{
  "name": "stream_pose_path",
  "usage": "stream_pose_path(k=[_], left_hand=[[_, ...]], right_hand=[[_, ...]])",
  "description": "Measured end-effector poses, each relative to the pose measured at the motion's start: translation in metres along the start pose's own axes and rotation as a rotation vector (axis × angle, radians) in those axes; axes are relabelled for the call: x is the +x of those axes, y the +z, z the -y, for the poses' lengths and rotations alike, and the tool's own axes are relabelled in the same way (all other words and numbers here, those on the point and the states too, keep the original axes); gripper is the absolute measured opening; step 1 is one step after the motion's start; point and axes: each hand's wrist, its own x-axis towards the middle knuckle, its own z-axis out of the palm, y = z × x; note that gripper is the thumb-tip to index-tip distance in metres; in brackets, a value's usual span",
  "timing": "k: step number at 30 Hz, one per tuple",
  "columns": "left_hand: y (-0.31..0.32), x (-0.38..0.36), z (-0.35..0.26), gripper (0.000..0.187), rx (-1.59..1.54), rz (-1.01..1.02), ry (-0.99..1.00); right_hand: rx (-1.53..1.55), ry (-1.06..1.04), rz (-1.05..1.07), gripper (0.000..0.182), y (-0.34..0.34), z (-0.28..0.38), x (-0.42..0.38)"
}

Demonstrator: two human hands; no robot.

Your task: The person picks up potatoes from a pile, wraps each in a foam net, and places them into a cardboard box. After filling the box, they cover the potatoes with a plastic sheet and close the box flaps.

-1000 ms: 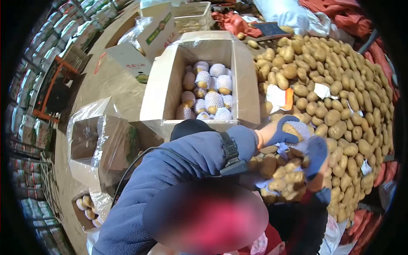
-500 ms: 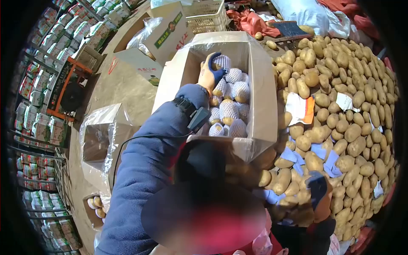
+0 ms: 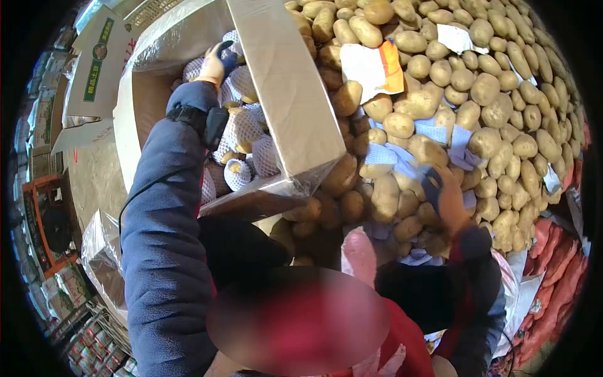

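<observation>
My left hand (image 3: 213, 68), its thumb and forefinger covered in dark blue, reaches into a large cardboard box (image 3: 286, 88). Its fingers curve against a potato in a white foam net (image 3: 233, 43), partly hidden behind them. Other netted potatoes (image 3: 242, 129) fill the box around and below the wrist. Over the loose potatoes on the right, my right hand (image 3: 447, 198) has its blue-covered fingers apart and curved, somewhat blurred, with nothing visible between them. Bluish foam net sleeves (image 3: 391, 157) lie on the potatoes beside it.
A big heap of bare potatoes (image 3: 487, 88) spreads across the right. A white and orange piece of packaging (image 3: 370, 69) lies on it. Red sacks (image 3: 549, 264) are at lower right. At left are a printed carton (image 3: 94, 69), an orange-framed scale (image 3: 47, 220) and a plastic-lined box (image 3: 103, 254).
The view has swung rightward, so the box sits farther left. My right hand has moved up over the potatoes and net sleeves. My left hand stays inside the box.
</observation>
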Motion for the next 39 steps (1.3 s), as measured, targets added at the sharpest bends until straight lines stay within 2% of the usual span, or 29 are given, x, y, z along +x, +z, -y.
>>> stream_pose_path(k=[2, 4, 6, 8, 9, 10, 11, 12, 13, 14, 15, 16, 17, 18, 20, 21, 24, 26, 28, 30, 31, 32, 34, 35, 36, 37, 38, 39], left_hand=[[-0.02, -0.004, -0.047, 0.043, -0.453, 0.042, -0.214], [-0.044, -0.026, -0.123, 0.034, -0.616, -0.02, -0.159], [-0.068, -0.046, -0.182, 0.033, -0.823, 0.064, -0.131], [-0.097, -0.082, -0.25, 0.034, -0.605, 0.13, 0.111], [-0.104, -0.095, -0.276, 0.034, -0.65, 0.137, 0.068], [-0.108, -0.111, -0.299, 0.034, -0.708, 0.149, 0.022], [-0.107, -0.128, -0.317, 0.033, -0.72, 0.156, 0.037], [-0.101, -0.141, -0.335, 0.032, -0.739, 0.162, 0.065], [-0.092, -0.155, -0.35, 0.035, -0.744, 0.199, 0.05], [-0.078, -0.169, -0.361, 0.039, -0.744, 0.235, 0.03], [-0.054, -0.178, -0.365, 0.045, -0.562, 0.112, 0.295], [-0.029, -0.184, -0.371, 0.052, -0.37, -0.029, 0.537], [-0.012, -0.197, -0.383, 0.059, -0.404, 0.019, 0.566], [0.0, -0.211, -0.396, 0.066, -0.432, 0.073, 0.591], [0.005, -0.231, -0.418, 0.075, -0.89, 0.61, 0.238], [-0.003, -0.231, -0.427, 0.076, -0.928, 0.782, 0.087], [-0.004, -0.234, -0.434, 0.068, -0.957, 0.766, 0.13], [-0.005, -0.237, -0.431, 0.069, -0.963, 0.74, 0.131], [-0.001, -0.241, -0.428, 0.07, -0.992, 0.64, 0.243], [-0.003, -0.24, -0.418, 0.069, -0.884, 0.687, 0.238], [0.014, -0.239, -0.409, 0.068, -0.953, 0.569, 0.303], [0.001, -0.243, -0.413, 0.052, -1.016, 0.649, 0.121], [-0.008, -0.238, -0.412, 0.033, -1.072, 0.877, -0.137], [-0.003, -0.237, -0.403, 0.021, -1.094, 1.002, -0.227], [-0.007, -0.235, -0.401, 0.022, -0.942, 1.187, -0.194], [-0.005, -0.237, -0.393, 0.027, -0.924, 1.192, 0.061], [-0.003, -0.241, -0.387, 0.034, -0.902, 1.179, 0.317], [-0.007, -0.243, -0.391, 0.039, -0.857, 1.221, 0.225]], right_hand=[[0.222, -0.05, 0.149, 0.035, 0.016, 0.02, 0.031], [-0.248, -0.279, 0.157, 0.038, 0.056, 0.018, 0.06], [-0.489, -0.254, 0.079, 0.033, 0.09, 0.033, 0.062], [-0.571, -0.164, 0.048, 0.03, 0.124, 0.021, 0.068], [-0.564, -0.075, 0.064, 0.025, 0.121, 0.022, 0.074], [-0.548, -0.091, 0.036, 0.023, 0.115, 0.016, 0.078], [-0.502, 0.044, 0.197, 0.023, 0.091, 0.027, 0.081], [-0.288, 0.066, 0.13, 0.026, 0.075, 0.023, 0.077], [0.164, 0.177, 0.087, 0.03, 0.023, 0.052, 0.059], [0.49, 0.115, 0.159, 0.044, 0.023, 0.031, 0.062], [0.93, -0.028, 0.13, 0.047, -0.016, 0.057, 0.042], [0.789, -0.059, 0.126, 0.043, -0.047, 0.07, 0.028], [0.648, -0.089, 0.12, 0.039, -0.079, 0.083, 0.014], [0.712, -0.164, 0.064, 0.035, -0.094, 0.093, -0.006], [0.83, -0.178, -0.016, 0.028, -0.105, 0.104, -0.04], [0.912, -0.142, -0.086, 0.028, -0.096, 0.098, -0.051], [0.902, -0.057, -0.173, 0.032, -0.09, 0.09, -0.065], [0.899, -0.078, -0.182, 0.034, -0.091, 0.088, -0.071], [0.744, -0.235, -0.147, 0.029, -0.09, 0.088, -0.073], [0.718, -0.199, -0.103, 0.03, -0.081, 0.083, -0.069], [0.776, -0.172, -0.124, 0.028, -0.083, 0.086, -0.068], [0.844, -0.132, -0.144, 0.025, -0.079, 0.092, -0.066], [0.437, -0.443, -0.497, 0.02, -0.091, 0.11, -0.061], [0.576, -0.308, -0.384, 0.018, -0.094, 0.117, -0.066], [0.705, -0.183, -0.272, 0.017, -0.098, 0.122, -0.07], [0.841, -0.12, -0.21, 0.017, -0.097, 0.127, -0.071], [0.851, -0.11, -0.206, 0.017, -0.09, 0.124, -0.071], [0.982, -0.119, -0.14, 0.016, -0.081, 0.122, -0.071]])
